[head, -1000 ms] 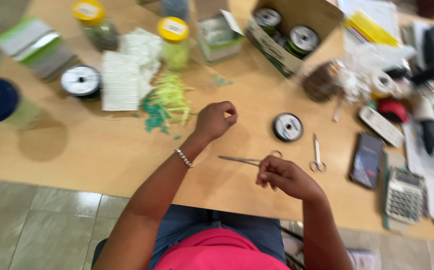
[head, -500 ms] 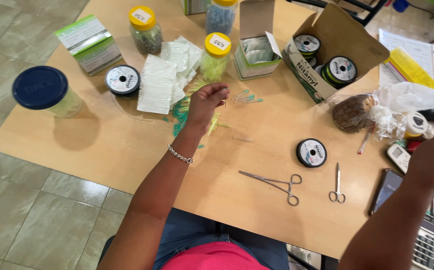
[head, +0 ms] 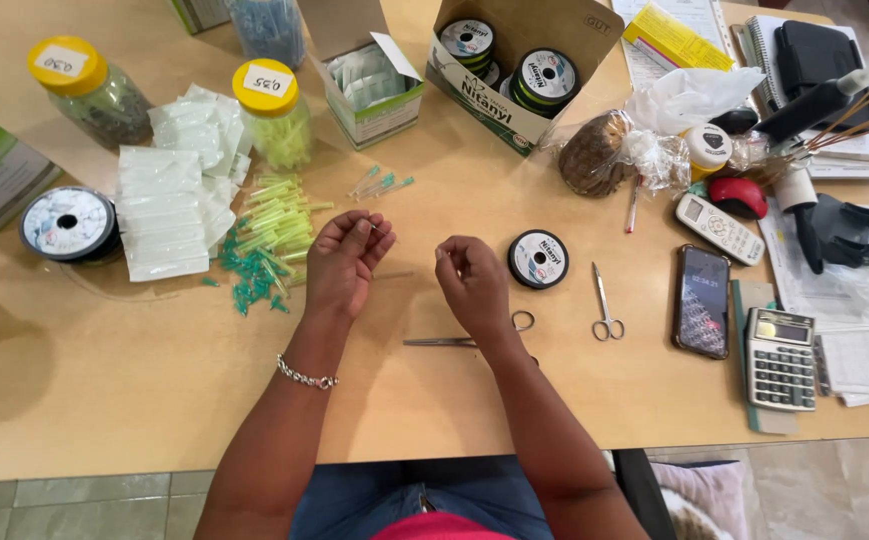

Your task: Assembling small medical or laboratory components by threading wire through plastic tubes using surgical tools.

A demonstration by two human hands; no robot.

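Above the wooden table point(head: 154, 400), the left hand point(head: 342, 262) pinches a thin needle point(head: 378, 231) and the right hand point(head: 472, 283) pinches closed, maybe on thread too fine to see. The forceps point(head: 454, 341), the small scissors point(head: 606, 305) and a thread spool point(head: 538, 259) lie close, easy to reach.

A calculator point(head: 780, 358) lies near the desk's point(head: 104, 400) right edge, just right of a dark phone point(head: 702, 301). Above the phone sit a white remote point(head: 720, 228) and a red mouse point(head: 737, 196). Two yellow-lidded jars point(head: 272, 112) stand at upper left, with a stack of white packets point(head: 161, 210) beside them. An open carton point(head: 514, 60) holds spools of line.
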